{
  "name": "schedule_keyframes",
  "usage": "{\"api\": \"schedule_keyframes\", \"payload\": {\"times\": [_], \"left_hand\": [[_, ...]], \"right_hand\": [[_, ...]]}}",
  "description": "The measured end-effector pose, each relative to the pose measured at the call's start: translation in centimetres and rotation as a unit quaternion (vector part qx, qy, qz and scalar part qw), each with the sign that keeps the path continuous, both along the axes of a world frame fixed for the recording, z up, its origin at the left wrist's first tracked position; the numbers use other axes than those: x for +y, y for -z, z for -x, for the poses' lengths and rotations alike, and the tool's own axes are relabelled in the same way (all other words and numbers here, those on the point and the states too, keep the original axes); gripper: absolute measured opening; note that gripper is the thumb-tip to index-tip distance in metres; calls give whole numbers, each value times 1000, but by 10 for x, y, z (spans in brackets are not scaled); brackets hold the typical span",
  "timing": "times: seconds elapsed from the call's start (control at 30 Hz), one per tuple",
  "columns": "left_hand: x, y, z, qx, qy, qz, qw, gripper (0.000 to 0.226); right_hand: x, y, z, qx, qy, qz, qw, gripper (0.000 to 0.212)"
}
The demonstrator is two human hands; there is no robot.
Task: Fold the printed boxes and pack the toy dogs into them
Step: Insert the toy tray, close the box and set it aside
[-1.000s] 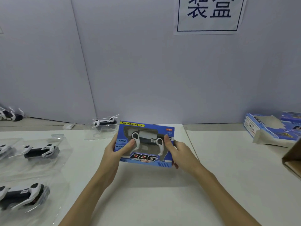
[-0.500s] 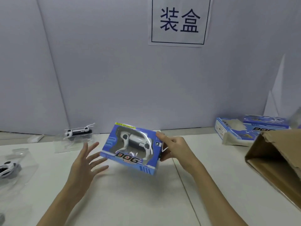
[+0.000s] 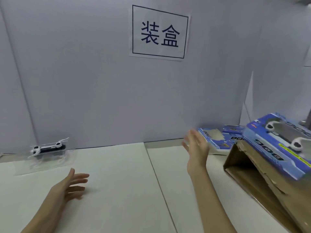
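A blue printed box with a toy dog inside (image 3: 279,145) is at the far right, blurred, above the flap of a brown carton (image 3: 262,179), and no hand touches it. My right hand (image 3: 196,148) is raised over the table just left of the carton, fingers straight and spread, holding nothing. My left hand (image 3: 70,185) hovers low over the white table (image 3: 117,182) with relaxed open fingers. A black-and-white toy dog in a clear plastic bag (image 3: 48,148) lies at the back left by the wall.
Two more blue printed boxes (image 3: 217,140) lie at the back right, behind my right hand. A grey partition wall with a paper sign (image 3: 159,32) closes the far side. A seam runs across the table's middle.
My right hand has let go of the packed box, which has moved right to the brown carton. The left hand stayed open and dropped lower. The view has swung to the right.
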State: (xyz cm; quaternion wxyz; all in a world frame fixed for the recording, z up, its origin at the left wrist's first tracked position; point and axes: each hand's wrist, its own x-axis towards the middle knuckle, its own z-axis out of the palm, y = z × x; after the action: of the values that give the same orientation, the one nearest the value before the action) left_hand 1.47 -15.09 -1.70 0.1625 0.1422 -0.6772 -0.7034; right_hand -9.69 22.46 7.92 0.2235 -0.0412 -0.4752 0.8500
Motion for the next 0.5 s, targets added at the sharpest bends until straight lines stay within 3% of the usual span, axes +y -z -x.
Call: {"api": "schedule_keyframes", "payload": {"times": [0.07,0.2,0.37,0.5], "left_hand": [[-1,1,1,-4,-1,10,1000,58],[-3,3,3,-1,2,20,1000,53],[0,3,0,24,17,47,998,46],[3,4,2,45,21,59,997,45]], "right_hand": [[-5,19,11,-68,12,-40,997,31],[-10,48,32,-157,60,-163,972,47],[11,65,74,-265,98,-402,871,49],[42,75,105,-295,111,-473,822,47]]}}
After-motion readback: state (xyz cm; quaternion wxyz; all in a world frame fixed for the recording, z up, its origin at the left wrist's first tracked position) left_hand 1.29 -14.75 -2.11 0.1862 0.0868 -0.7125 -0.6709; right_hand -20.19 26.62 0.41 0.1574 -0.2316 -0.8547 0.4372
